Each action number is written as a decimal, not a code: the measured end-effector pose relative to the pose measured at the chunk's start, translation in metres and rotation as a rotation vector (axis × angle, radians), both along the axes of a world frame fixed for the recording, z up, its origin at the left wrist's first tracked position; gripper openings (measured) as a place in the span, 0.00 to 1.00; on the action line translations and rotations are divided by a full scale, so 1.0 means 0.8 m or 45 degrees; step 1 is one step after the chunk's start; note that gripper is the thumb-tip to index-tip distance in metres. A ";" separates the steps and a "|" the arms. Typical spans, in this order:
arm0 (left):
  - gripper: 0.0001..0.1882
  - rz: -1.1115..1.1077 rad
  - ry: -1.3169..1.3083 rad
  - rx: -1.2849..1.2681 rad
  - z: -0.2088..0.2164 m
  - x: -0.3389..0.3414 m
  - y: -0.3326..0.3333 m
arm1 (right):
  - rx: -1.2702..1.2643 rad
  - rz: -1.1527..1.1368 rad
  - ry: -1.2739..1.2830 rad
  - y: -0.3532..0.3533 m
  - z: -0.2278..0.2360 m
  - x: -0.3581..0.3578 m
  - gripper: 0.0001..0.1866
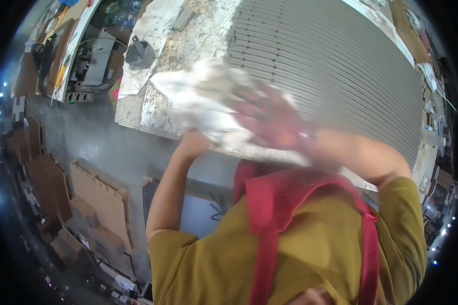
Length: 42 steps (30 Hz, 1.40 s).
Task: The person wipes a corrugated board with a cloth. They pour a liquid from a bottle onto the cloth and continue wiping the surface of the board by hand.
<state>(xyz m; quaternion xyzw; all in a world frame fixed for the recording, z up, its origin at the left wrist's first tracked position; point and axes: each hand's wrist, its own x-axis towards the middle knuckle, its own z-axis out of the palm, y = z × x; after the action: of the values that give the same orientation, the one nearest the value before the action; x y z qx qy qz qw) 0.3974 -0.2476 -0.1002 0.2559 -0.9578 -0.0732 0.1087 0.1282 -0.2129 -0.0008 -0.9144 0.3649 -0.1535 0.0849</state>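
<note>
The right hand (267, 117), in a reddish glove, lies over a white cloth (216, 109) with its fingers pointing toward ten o'clock; it is too blurred to tell whether it grips or only presses. The left hand, at the cloth's seven o'clock side by the near edge of the table (158, 114), is mostly hidden by the folds, so I cannot tell whether it has closed on anything. The two hands are near each other, with cloth between them. The cloth sits just above the middle of the view, bunched, with a loose corner out toward ten o'clock. It looks light, soft and limp, likely to crumple under a push and trail its slack; a gathered handful near the middle should give better control than that corner. From the right hand toward two o'clock spreads a wide grey ridged panel (336, 71), with rows of dark spots near its left end. It looks broad and probably awkward to shift; its outer edges seem the better hold, since the ridges might snag cloth, and I cannot tell whether they are hard or a soft coating. From the cloth, a dark grey tub (140, 54) stands at ten o'clock and a small grey block (183, 19) lies at eleven. Farther out, toward eight o'clock, a brown board (99, 195) stands near the floor (94, 137).
</note>
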 end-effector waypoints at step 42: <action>0.37 0.840 0.846 0.930 0.055 -0.064 0.033 | -0.273 0.162 0.276 -0.023 0.023 -0.024 0.16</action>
<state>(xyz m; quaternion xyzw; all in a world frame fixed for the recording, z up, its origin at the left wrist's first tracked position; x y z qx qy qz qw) 0.3459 -0.2210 -0.0563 0.5242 -0.6551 -0.4367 0.3244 0.1094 -0.2311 0.0177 -0.9506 0.2949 -0.0863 -0.0433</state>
